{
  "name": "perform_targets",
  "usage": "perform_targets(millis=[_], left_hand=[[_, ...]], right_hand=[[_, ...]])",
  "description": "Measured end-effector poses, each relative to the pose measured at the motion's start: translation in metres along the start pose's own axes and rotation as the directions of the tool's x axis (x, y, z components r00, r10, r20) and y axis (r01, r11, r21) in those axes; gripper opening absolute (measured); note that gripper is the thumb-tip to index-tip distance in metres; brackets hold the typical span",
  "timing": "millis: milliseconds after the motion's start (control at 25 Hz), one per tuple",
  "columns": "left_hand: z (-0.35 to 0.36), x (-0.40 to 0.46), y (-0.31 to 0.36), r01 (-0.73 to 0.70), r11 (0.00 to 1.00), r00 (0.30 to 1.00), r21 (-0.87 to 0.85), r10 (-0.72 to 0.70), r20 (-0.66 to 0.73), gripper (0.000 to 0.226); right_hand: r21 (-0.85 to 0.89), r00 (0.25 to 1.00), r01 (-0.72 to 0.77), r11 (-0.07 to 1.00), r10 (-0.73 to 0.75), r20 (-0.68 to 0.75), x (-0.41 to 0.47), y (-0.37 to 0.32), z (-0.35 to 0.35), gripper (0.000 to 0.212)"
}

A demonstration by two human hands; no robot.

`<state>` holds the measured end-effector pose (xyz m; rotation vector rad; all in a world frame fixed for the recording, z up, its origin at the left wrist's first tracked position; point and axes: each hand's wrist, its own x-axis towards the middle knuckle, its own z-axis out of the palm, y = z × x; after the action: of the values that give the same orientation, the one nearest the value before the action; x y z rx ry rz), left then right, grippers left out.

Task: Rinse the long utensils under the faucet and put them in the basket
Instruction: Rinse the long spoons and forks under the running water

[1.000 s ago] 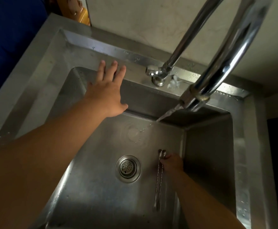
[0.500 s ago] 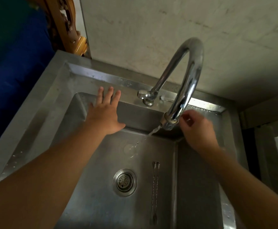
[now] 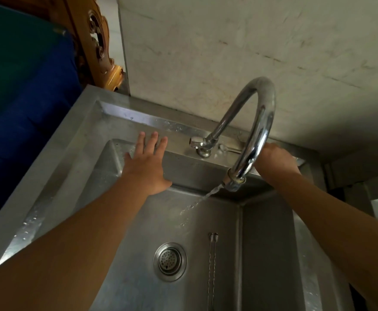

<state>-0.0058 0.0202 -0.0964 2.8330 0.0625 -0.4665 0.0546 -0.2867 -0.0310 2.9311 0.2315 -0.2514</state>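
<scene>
Two thin, long metal utensils (image 3: pixel 211 265) lie side by side on the floor of the steel sink (image 3: pixel 78 144), just right of the drain. Neither hand touches them. The curved chrome faucet (image 3: pixel 264 113) runs a thin stream of water (image 3: pixel 202 198) onto the sink floor above the utensils' upper ends. My left hand (image 3: pixel 147 167) rests flat against the sink's back wall, fingers spread and holding nothing. My right hand (image 3: pixel 277 160) is at the back rim behind the faucet spout, which hides its fingers. No basket is in view.
A round strainer drain (image 3: pixel 170 261) sits in the middle of the sink floor. A pale wall (image 3: pixel 228 52) rises behind the sink. A blue surface (image 3: pixel 26 97) and carved wood (image 3: pixel 98 46) stand to the left.
My right hand left the utensils on the sink floor, rose, and went behind the faucet spout at the back rim. My left hand stayed on the back wall. The view tilted up.
</scene>
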Motion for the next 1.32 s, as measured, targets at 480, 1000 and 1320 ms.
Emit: perform_targets(millis=[480, 1000, 1320], left_hand=[[-0.006, -0.001, 0.001, 0.011, 0.998, 0.999, -0.055, -0.008, 0.049, 0.129], [0.019, -0.074, 0.011, -0.056, 0.807, 0.985, -0.588, -0.050, -0.163, 0.040], [0.035, -0.146, 0.050, 0.034, 0.237, 0.998, -0.971, -0.060, 0.020, 0.035]], right_hand=[[0.286, 0.990, 0.002, 0.958, 0.038, -0.134, -0.033, -0.009, -0.014, 0.014], [0.959, 0.954, -0.265, 0.102, 0.172, 0.245, -0.157, -0.094, 0.000, 0.010], [0.957, 0.954, -0.290, 0.003, 0.081, 0.289, -0.188, -0.138, 0.003, 0.011]])
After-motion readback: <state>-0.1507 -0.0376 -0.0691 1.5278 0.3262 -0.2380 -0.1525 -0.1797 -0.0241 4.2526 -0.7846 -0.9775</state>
